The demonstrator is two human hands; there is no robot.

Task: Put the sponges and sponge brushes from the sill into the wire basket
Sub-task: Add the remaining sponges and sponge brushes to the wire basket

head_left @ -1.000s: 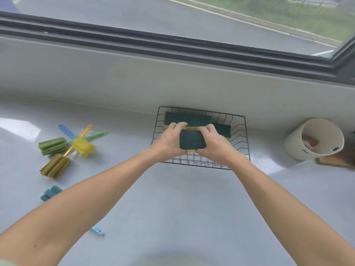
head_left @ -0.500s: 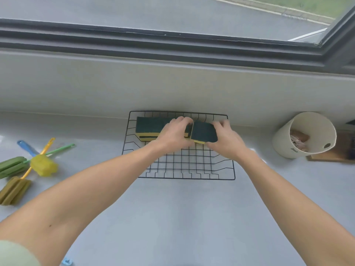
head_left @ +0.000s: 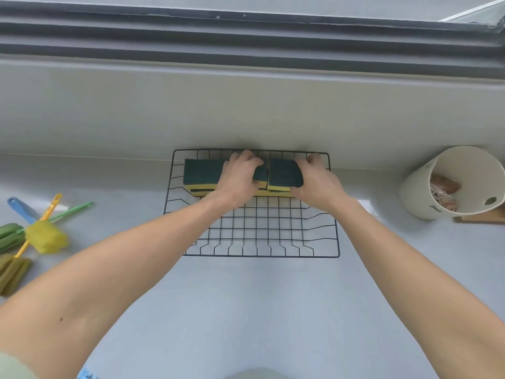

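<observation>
Head view: the left hand's (head_left: 240,176) fingers (head_left: 247,157) lie curled, palm down, over the left sponges (head_left: 200,172). The right hand's (head_left: 318,183) fingers (head_left: 314,159) and thumb clamp the right sponge (head_left: 284,173) at its far and near edges. Both stacks, green tops over yellow, sit under the fingertips along the far side of the wire basket (head_left: 337,242). Far to the left of the left hand, the sponge brushes (head_left: 45,236) lie crossed on the sill (head_left: 246,310). Right of the right hand stands a tilted white cup (head_left: 418,195).
</observation>
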